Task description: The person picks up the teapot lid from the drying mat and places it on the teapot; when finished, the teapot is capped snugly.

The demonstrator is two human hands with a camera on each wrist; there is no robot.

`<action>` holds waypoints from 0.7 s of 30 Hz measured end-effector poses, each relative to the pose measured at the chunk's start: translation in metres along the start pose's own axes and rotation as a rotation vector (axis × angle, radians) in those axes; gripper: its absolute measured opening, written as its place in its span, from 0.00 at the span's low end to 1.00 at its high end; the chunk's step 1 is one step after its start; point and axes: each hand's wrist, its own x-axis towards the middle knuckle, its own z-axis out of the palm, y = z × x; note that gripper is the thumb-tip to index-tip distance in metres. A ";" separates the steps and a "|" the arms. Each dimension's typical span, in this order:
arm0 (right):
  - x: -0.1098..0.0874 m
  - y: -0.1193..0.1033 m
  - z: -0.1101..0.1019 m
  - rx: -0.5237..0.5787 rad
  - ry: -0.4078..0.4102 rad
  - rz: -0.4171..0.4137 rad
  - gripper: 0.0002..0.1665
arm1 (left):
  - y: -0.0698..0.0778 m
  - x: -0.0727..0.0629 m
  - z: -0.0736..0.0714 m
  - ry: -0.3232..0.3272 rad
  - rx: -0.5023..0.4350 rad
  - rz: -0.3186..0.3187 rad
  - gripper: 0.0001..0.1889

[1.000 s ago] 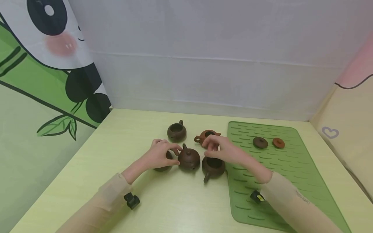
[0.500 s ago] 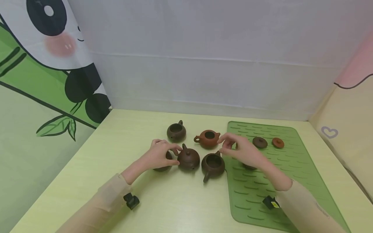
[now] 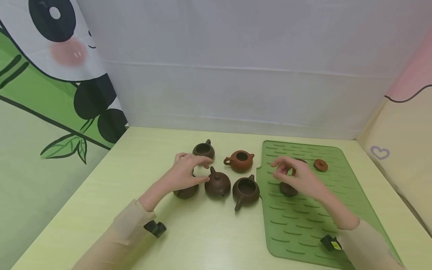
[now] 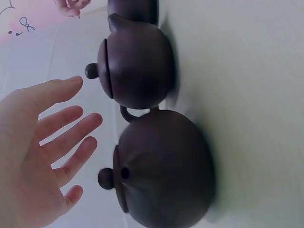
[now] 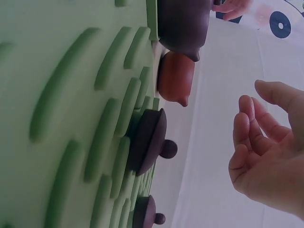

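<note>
On the table (image 3: pixel 202 240), five clay teapots stand close together, left of a green mat (image 3: pixel 287 240). Two are lidded: the central dark teapot (image 3: pixel 217 186) and the left dark teapot (image 3: pixel 186 192), the latter partly behind the left hand (image 3: pixel 185 172). Three lack lids: the rear dark teapot (image 3: pixel 202 150), the reddish-brown teapot (image 3: pixel 241 162) and the right dark teapot (image 3: pixel 246 191), just beside the mat. Three loose lids lie on the mat: a near dark lid (image 3: pixel 288 190), a far dark lid (image 3: pixel 300 160) mostly hidden by the right hand (image 3: pixel 298 176), and an orange lid (image 3: pixel 320 165).

Left hand: above the lidded pair, fingers spread, nothing held. Right hand: over the mat, fingers loosely bent, nothing gripped.

Progress (judgement): lidding stands at two of five; three lids not yet placed, matching three bare teapots in number. Lid fit: cannot tell.
</note>
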 end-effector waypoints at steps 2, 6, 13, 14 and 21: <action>-0.002 0.003 -0.002 -0.003 0.004 0.007 0.13 | 0.004 0.004 -0.001 0.013 -0.003 0.007 0.26; -0.006 0.008 -0.006 -0.001 0.004 0.021 0.13 | 0.017 0.012 0.001 0.036 -0.008 0.041 0.25; -0.012 0.016 -0.009 -0.017 0.022 0.036 0.12 | 0.034 0.025 0.016 -0.014 0.014 0.106 0.22; -0.013 0.018 -0.010 -0.020 0.026 0.036 0.12 | 0.035 0.026 0.018 -0.027 0.016 0.107 0.22; -0.021 0.030 -0.013 -0.062 0.046 -0.017 0.10 | 0.040 0.036 0.033 -0.077 0.073 0.134 0.19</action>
